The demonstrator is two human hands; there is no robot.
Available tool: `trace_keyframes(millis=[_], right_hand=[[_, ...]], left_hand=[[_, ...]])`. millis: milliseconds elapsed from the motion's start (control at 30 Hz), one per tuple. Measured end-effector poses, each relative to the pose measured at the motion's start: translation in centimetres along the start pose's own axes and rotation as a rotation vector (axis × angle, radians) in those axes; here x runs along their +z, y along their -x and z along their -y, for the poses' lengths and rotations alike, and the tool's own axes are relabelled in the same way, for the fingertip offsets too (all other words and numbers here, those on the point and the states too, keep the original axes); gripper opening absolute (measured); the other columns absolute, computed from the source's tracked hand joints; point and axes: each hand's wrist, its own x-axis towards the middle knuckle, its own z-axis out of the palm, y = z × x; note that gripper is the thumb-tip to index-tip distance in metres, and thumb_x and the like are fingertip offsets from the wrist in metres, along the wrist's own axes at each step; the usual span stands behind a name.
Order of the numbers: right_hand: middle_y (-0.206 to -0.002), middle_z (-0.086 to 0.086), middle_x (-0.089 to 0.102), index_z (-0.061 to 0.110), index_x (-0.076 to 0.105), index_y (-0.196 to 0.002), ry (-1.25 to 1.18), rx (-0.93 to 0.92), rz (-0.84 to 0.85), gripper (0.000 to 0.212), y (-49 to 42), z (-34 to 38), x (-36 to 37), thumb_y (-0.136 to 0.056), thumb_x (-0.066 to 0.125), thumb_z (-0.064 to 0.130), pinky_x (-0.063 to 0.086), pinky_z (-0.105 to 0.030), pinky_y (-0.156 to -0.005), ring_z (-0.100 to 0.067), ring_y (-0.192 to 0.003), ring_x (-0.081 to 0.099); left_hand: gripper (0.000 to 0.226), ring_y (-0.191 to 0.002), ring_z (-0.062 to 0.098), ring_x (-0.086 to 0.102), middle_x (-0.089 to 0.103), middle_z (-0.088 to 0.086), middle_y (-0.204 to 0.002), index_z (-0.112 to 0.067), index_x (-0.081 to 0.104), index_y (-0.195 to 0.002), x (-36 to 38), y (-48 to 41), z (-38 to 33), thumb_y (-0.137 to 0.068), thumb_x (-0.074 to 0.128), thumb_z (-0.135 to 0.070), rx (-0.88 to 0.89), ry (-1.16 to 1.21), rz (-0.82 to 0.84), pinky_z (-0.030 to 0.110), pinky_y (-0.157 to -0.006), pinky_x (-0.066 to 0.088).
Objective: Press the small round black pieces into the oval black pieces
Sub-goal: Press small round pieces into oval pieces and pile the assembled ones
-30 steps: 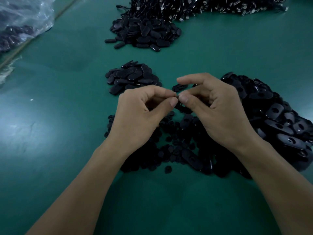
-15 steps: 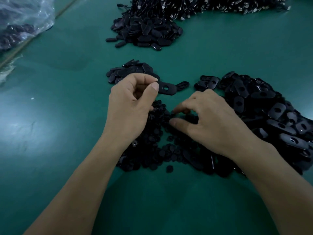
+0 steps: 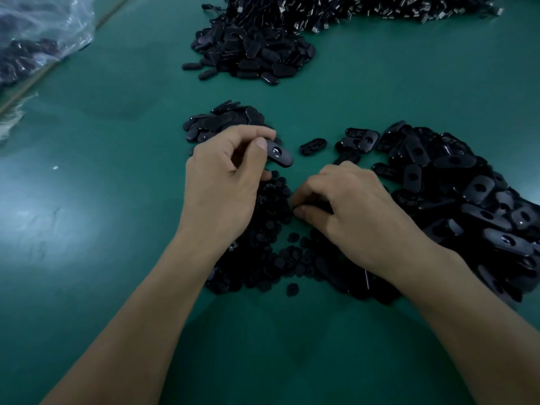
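left hand (image 3: 225, 185) pinching one oval black plastic piece (image 3: 279, 154), right hand (image 3: 350, 211) down among the round ones

the left hand holds the oval black plastic piece by one end, thumb on top and forefinger curled over it. the free end points right, lifted just above the green table mat (image 3: 87, 229). a pale glint shows at the round hole in its middle.

the right hand lies palm down, fingers curled under, with the thumb tip (image 3: 301, 212) and fingertips pressed into the heap of small round black plastic pieces (image 3: 263, 252). i cannot tell whether it has one of them pinched, as the fingertips are hidden. that heap spreads under and between both wrists, and one stray round piece (image 3: 292, 289) sits just off its near edge.

to the right, touching the round heap, is a big heap of oval black pieces with round holes (image 3: 467, 200). a smaller stack of oval black pieces (image 3: 225, 124) lies just behind the left hand, and a single oval black piece (image 3: 312, 146) lies alone on the mat between that stack and the big heap.

farther back is another mound of glossy black oval pieces (image 3: 257, 57), running into a tangle of black cords with small metal ends (image 3: 380, 7). a crumpled clear plastic bag (image 3: 38, 33) with dark parts inside sits at the far left.
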Motion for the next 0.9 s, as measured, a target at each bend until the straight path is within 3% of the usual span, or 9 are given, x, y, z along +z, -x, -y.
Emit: trace_keyframes(millis=[267,500,600,667,767,900], right_hand=[[-0.092,0.011,0.053,0.026,0.06,-0.093,-0.066,-0.028,0.009,0.006,0.04,0.13,0.07,-0.097,0.062,0.022,0.036,-0.024,-0.082,-0.01,-0.092,0.043],[-0.076,0.012,0.059,0.021,0.056,-0.096,-0.257,-0.058,-0.109,0.006,0.1,0.14,0.26,-0.1,0.058,0.016,0.044,-0.026,-0.06,-0.009,-0.071,0.055],[-0.08,0.012,0.069,0.017,0.067,-0.111,-0.254,-0.078,-0.188,0.015,0.16,0.1,0.47,-0.097,0.064,0.012,0.042,-0.01,-0.059,0.007,-0.067,0.058],[-0.09,0.009,0.074,0.014,0.071,-0.117,-0.234,-0.074,-0.223,0.021,0.07,-0.03,0.54,-0.097,0.065,0.013,0.041,-0.003,-0.065,0.013,-0.072,0.059],[-0.097,0.01,0.076,0.017,0.076,-0.11,-0.234,-0.083,-0.269,0.017,-0.07,-0.28,0.37,-0.096,0.066,0.016,0.05,-0.013,-0.081,0.001,-0.089,0.067],[-0.091,0.013,0.073,0.018,0.077,-0.106,-0.294,-0.064,-0.343,0.015,-0.07,-0.17,0.3,-0.096,0.066,0.013,0.048,-0.007,-0.076,0.001,-0.085,0.067]], left_hand=[[0.012,-0.06,0.002,0.066,0.065,-0.023,-0.069,-0.028,0.07,-0.096,-0.17,0.03,0.08,-0.094,0.06,-0.024,-0.061,0.049,-0.033,0.038,-0.074,0.062],[0.013,-0.073,0.014,0.076,0.07,-0.02,-0.078,-0.022,0.063,-0.095,-0.13,0.21,0.04,-0.097,0.061,-0.009,-0.087,0.166,-0.012,0.031,-0.068,0.062],[0.014,-0.077,0.013,0.075,0.07,-0.016,-0.077,-0.021,0.064,-0.097,-0.19,0.15,0.17,-0.096,0.063,-0.007,-0.079,0.184,-0.003,0.03,-0.07,0.062],[0.016,-0.078,0.011,0.074,0.07,-0.016,-0.077,-0.023,0.066,-0.099,-0.17,0.09,0.17,-0.096,0.063,-0.007,-0.072,0.177,0.002,0.029,-0.072,0.062],[0.018,-0.078,0.01,0.073,0.071,-0.015,-0.075,-0.024,0.07,-0.099,-0.08,0.03,0.18,-0.096,0.064,-0.008,-0.074,0.164,0.005,0.032,-0.075,0.062],[0.018,-0.079,0.013,0.075,0.075,-0.009,-0.079,-0.024,0.073,-0.097,-0.1,0.06,0.16,-0.095,0.067,-0.007,-0.072,0.172,0.01,0.035,-0.079,0.062]])
